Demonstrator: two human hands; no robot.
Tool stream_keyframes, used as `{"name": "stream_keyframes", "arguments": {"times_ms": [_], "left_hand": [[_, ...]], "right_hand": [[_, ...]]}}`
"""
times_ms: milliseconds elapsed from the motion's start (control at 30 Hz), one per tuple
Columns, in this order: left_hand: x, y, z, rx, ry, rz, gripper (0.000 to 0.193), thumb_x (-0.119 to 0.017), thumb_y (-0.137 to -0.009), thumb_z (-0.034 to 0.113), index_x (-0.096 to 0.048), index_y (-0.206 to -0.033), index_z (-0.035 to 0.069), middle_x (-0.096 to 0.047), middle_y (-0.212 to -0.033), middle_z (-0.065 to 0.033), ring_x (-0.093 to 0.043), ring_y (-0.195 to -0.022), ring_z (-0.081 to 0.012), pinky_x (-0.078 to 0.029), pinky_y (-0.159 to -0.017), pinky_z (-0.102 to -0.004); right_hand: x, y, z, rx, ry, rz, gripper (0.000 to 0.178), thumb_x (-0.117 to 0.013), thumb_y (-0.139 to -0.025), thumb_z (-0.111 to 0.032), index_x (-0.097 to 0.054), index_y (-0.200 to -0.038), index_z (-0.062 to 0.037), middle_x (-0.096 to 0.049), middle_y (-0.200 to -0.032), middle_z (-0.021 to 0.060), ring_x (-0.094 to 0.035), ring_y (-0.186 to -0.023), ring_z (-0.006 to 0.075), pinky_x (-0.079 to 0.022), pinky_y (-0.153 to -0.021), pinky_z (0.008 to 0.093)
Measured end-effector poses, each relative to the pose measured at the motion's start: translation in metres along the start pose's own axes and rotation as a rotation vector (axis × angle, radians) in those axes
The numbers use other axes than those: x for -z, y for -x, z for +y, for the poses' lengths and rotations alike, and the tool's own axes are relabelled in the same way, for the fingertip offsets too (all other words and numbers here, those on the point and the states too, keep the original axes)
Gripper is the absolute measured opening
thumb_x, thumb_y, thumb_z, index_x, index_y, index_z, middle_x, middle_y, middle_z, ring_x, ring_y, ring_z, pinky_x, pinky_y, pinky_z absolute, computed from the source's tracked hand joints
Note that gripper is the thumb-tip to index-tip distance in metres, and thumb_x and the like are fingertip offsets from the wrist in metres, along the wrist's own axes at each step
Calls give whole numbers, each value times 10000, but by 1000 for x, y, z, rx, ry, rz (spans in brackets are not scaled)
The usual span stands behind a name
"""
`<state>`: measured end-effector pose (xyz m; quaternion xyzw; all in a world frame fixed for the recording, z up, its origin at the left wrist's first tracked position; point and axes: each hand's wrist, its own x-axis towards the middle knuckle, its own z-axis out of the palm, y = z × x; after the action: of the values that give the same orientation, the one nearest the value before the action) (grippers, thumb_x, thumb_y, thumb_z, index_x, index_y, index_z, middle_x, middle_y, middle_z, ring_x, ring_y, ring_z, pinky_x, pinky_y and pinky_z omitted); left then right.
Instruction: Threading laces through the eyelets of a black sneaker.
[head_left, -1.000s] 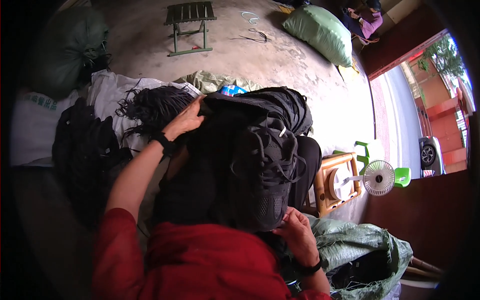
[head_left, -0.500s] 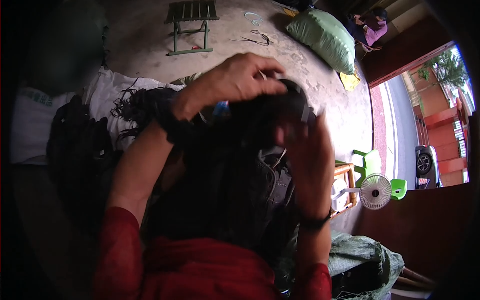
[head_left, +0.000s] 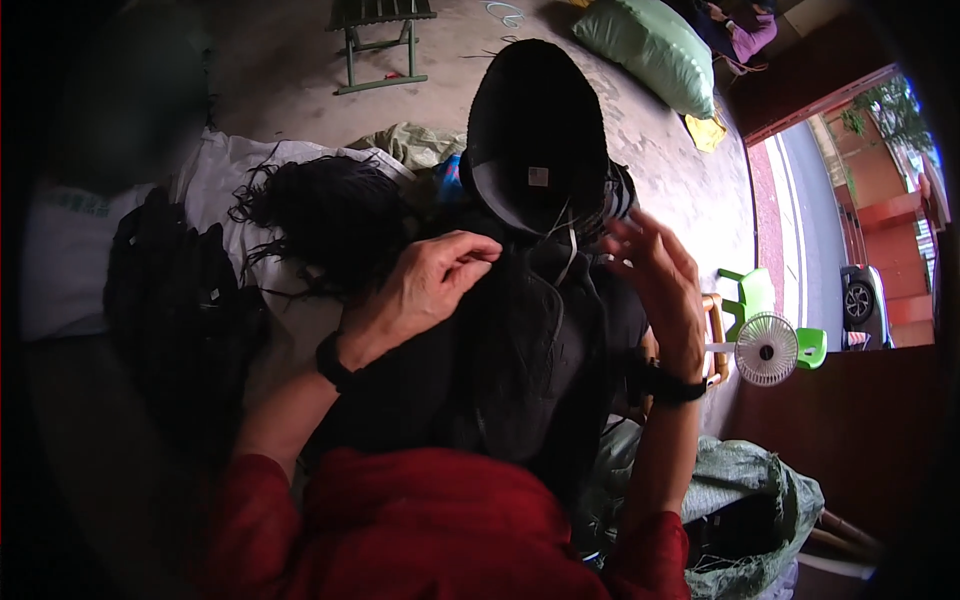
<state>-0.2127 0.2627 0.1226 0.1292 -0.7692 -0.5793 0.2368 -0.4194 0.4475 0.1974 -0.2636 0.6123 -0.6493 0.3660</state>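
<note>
The black shoe (head_left: 535, 115) sits between and beyond the hands: left hand (head_left: 425, 290), fingertips together, grip unclear; right hand (head_left: 660, 280) loosely open. Keeping the pale lace (head_left: 572, 258) off black strands (head_left: 320, 215) beside the left would help.

Blurred green characters (head_left: 82, 203) mark a white sack (head_left: 78, 265); a label (head_left: 538, 177) inside the black shoe (head_left: 540, 110) is illegible.

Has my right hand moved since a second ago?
Yes, your right hand has moved forward, up the picture, away from the open green sack at lower right.
</note>
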Motion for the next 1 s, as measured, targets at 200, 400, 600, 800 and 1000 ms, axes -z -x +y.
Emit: {"name": "stream_keyframes", "arguments": {"times_ms": [200,400,600,800,1000], "left_hand": [[-61,-3,12,-134,-250,-43,731,-737,-805,278,-378,-1390,26,-348,-1425,-265,-365,-1322,-412,-326,-1095,-435],[-69,-20,-10,-115,-175,-152,556,-671,-765,149,-482,-1275,35,-429,-1396,-228,-340,-1371,-365,-305,-1111,-433],[-32,-17,3,-8,-93,-378,463,-640,-776,196,-590,-1208,37,-365,-1481,-238,-356,-1385,-343,-318,-1101,-410],[-42,-23,3,-80,-90,-398,433,-628,-785,193,-616,-1184,27,-361,-1485,-233,-389,-1365,-338,-335,-1093,-409],[-26,-17,-3,106,174,-431,454,-618,-801,197,-609,-1216,14,-251,-1560,-133,-453,-1273,-222,-419,-970,-337]], "right_hand": [[20,55,46,90,410,123,372,-596,-945,-144,-560,-1281,12,-629,-1216,148,-585,-1148,211,-441,-999,324],[-2,53,65,388,900,-19,414,-650,-895,-234,-581,-1251,-34,-595,-1242,160,-542,-1177,344,-412,-998,387],[-3,67,42,184,684,-43,382,-720,-806,-130,-590,-1140,3,-607,-1042,117,-583,-980,264,-452,-893,362],[2,71,58,68,347,59,346,-702,-835,-78,-587,-1155,-8,-615,-1045,57,-581,-1011,150,-454,-927,305],[-12,63,50,184,433,-32,456,-732,-824,-171,-569,-1227,-31,-609,-1092,96,-572,-1058,219,-440,-942,370]]}}
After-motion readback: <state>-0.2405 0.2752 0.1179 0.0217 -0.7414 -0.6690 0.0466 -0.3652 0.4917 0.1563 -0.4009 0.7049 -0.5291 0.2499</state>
